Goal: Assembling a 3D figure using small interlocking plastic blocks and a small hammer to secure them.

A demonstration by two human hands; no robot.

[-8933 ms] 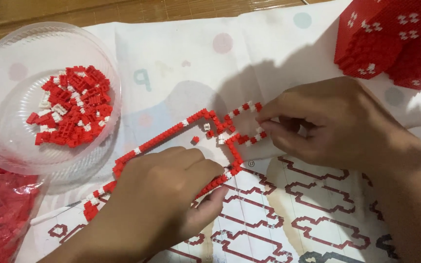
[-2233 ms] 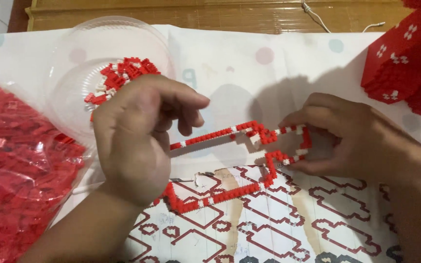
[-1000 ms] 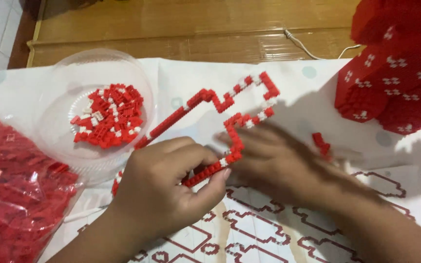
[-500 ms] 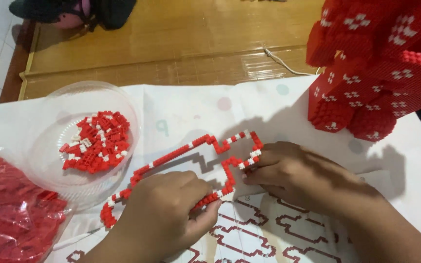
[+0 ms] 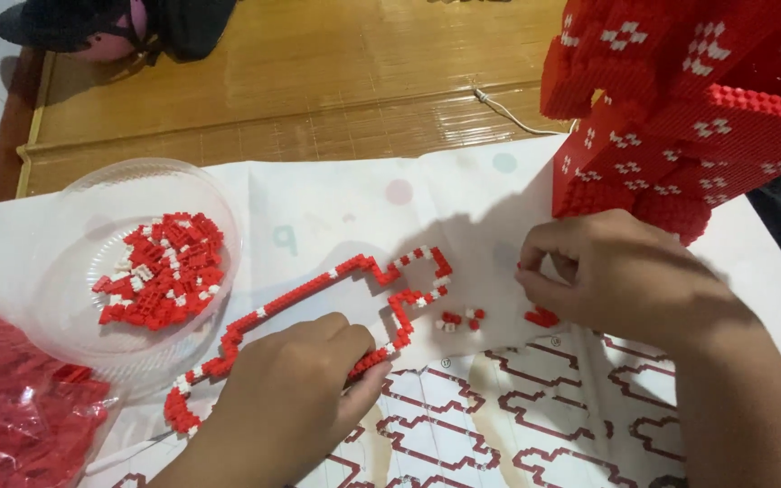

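A thin outline frame of small red and white bricks [image 5: 318,285] lies flat on a white printed sheet [image 5: 336,208]. My left hand [image 5: 286,398] rests on its lower edge, fingers curled over the bricks near the bottom right corner. My right hand [image 5: 621,276] hovers to the right of the frame with its fingers pinched together; whether a brick sits between them is hidden. A few loose red and white bricks [image 5: 461,318] lie between the frame and my right hand, and a small red piece [image 5: 542,317] lies just under its fingers.
A clear plastic bowl [image 5: 74,298] at left holds several small red and white bricks [image 5: 164,271]. A bag of red bricks [image 5: 20,407] fills the lower left corner. A large red brick model with white marks [image 5: 689,99] stands at upper right. Wooden floor [image 5: 318,81] lies beyond.
My right hand has let go of the frame's right side and moved right toward the loose bricks. The view has tilted up, so more floor and model show. My left hand stays on the frame.
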